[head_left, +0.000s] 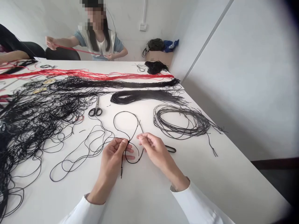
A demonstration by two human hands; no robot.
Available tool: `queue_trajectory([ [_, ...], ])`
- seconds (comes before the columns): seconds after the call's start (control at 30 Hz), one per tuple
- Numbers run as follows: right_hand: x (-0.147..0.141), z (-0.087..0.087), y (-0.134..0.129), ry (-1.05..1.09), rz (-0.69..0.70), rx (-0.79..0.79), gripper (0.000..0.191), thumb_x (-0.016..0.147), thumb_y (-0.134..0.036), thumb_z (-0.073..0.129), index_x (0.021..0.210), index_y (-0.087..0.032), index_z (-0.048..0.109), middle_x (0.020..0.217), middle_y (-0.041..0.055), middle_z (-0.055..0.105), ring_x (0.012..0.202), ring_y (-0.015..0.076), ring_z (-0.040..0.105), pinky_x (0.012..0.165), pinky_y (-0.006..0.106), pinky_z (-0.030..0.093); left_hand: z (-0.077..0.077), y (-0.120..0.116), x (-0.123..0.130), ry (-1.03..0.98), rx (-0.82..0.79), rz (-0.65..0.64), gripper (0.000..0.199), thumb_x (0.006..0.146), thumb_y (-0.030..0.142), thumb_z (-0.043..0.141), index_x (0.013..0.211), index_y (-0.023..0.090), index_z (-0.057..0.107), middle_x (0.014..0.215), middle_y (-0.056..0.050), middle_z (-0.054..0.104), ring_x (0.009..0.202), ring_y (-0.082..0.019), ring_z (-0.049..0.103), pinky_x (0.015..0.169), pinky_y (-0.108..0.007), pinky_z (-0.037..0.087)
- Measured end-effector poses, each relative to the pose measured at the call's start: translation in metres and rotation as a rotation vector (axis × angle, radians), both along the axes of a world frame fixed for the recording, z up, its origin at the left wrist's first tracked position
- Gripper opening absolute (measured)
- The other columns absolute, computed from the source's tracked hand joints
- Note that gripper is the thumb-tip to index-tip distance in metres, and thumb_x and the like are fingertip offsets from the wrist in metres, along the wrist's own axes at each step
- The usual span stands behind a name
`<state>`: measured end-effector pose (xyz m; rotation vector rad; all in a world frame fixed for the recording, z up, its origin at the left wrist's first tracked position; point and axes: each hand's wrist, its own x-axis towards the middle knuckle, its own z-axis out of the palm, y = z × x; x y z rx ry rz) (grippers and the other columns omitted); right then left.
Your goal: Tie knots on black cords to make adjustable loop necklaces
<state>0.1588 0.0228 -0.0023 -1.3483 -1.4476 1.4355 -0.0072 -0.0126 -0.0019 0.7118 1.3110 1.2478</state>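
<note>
A thin black cord [126, 111] forms loops above the white table between my hands. My left hand [116, 151] pinches it between thumb and fingers where its strands cross, and a short knotted end hangs below. To the right, my right hand [151, 144] has its thumb and index finger together beside the loop; part of the cord passes behind the fingertips, and what they hold is too small to make out. Part of a dark looped tool [172, 149] shows behind my right wrist.
Black-handled scissors [95, 111] lie ahead. A big black cord tangle [46, 118] spreads over the left; a coil [182, 121] lies right. Black bundles [144, 96] and red cords [93, 74] cross the table [144, 199]. A person [100, 43] opposite stretches red cord.
</note>
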Motion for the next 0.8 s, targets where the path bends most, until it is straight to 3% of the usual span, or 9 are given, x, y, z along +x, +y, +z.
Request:
queue_trajectory([
  [0.1, 0.019, -0.008, 0.006, -0.070, -0.172, 0.020, 0.038, 0.093, -0.052, 0.054, 0.101, -0.018, 0.068, 0.088, 0.0046, 0.066, 0.068, 0.0150, 0.053, 0.067, 0.029, 0.044, 0.000, 0.000, 0.000, -0.069, 0.002, 0.071, 0.037, 0.076, 0.050, 0.080, 0.085, 0.016, 0.066, 0.082, -0.004, 0.065, 0.078, -0.019, 0.066, 0.066, -0.033, 0.063],
  [0.2, 0.022, -0.003, 0.005, -0.133, -0.318, 0.120, 0.039, 0.094, -0.052, 0.052, 0.101, -0.017, 0.069, 0.098, 0.0084, 0.069, 0.076, 0.0175, 0.058, 0.072, 0.030, 0.047, 0.000, 0.000, 0.002, -0.102, 0.010, 0.111, 0.036, 0.075, 0.048, 0.081, 0.082, 0.016, 0.068, 0.084, -0.004, 0.063, 0.081, -0.019, 0.066, 0.069, -0.033, 0.063],
  [0.3, 0.003, 0.010, -0.003, -0.153, -0.148, 0.161, 0.038, 0.094, -0.050, 0.052, 0.109, -0.019, 0.068, 0.107, 0.0095, 0.071, 0.087, 0.0197, 0.062, 0.075, 0.031, 0.049, -0.001, 0.001, 0.004, -0.103, 0.023, 0.131, 0.037, 0.072, 0.048, 0.084, 0.081, 0.016, 0.069, 0.090, -0.004, 0.063, 0.084, -0.019, 0.064, 0.069, -0.032, 0.062],
  [0.4, -0.021, 0.015, -0.010, -0.088, 0.054, 0.131, 0.031, 0.094, -0.043, 0.055, 0.109, -0.018, 0.067, 0.101, 0.0076, 0.073, 0.086, 0.0186, 0.065, 0.076, 0.029, 0.051, -0.001, 0.002, 0.005, -0.137, 0.037, 0.137, 0.038, 0.070, 0.048, 0.085, 0.080, 0.016, 0.069, 0.089, -0.005, 0.063, 0.086, -0.020, 0.063, 0.069, -0.031, 0.060],
  [0.53, -0.033, 0.008, -0.013, -0.065, 0.047, 0.195, 0.024, 0.097, -0.037, 0.049, 0.095, -0.019, 0.065, 0.084, 0.0037, 0.072, 0.074, 0.0156, 0.064, 0.068, 0.025, 0.049, -0.001, 0.001, 0.005, -0.151, 0.049, 0.136, 0.039, 0.068, 0.049, 0.085, 0.076, 0.016, 0.067, 0.083, -0.004, 0.062, 0.084, -0.020, 0.062, 0.069, -0.030, 0.059],
  [0.67, -0.031, 0.001, -0.012, -0.146, 0.076, 0.263, 0.024, 0.098, -0.036, 0.046, 0.091, -0.020, 0.063, 0.077, 0.0005, 0.069, 0.055, 0.0117, 0.047, 0.054, 0.024, 0.038, 0.000, 0.000, 0.005, -0.141, 0.046, 0.173, 0.039, 0.068, 0.050, 0.085, 0.074, 0.017, 0.065, 0.082, -0.003, 0.059, 0.083, -0.019, 0.060, 0.067, -0.029, 0.057],
  [0.8, -0.029, 0.000, -0.011, -0.158, 0.075, 0.278, 0.024, 0.098, -0.036, 0.046, 0.090, -0.020, 0.063, 0.078, 0.0006, 0.067, 0.056, 0.0118, 0.047, 0.053, 0.024, 0.037, 0.000, 0.002, 0.000, -0.141, 0.014, 0.126, 0.038, 0.069, 0.049, 0.085, 0.077, 0.016, 0.066, 0.085, -0.004, 0.060, 0.081, -0.018, 0.059, 0.067, -0.028, 0.057],
])
